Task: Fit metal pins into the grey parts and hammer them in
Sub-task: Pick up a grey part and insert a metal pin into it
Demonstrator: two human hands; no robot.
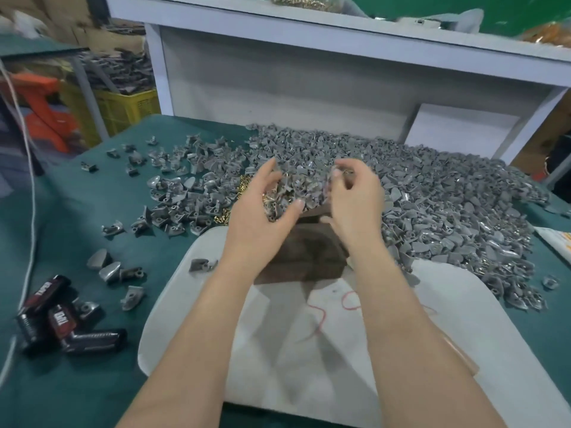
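Parts (432, 193): heaped on the green table (92, 196), strays scattered left; small, rigid wedges, probably light and tough enough for hammering.
Pins (241, 186): brass-coloured, spilled at the heap's left edge, just beyond the left hand; tiny, likely slippery and quick to roll.
Best hold: judged to be by a part's broad curved face, bored lug turned up; pins by fingertip pinch.
Left hand (262, 208): raised over the heap, palm turned inward, fingers spread and nearly straight, gripping nothing clearly.
Right hand (352, 196): fingers curled, tips pinching a small blurred piece (337, 173), part or pin unclear.
Block (309, 251): dark, on a white pad (278, 350), directly beneath both wrists.
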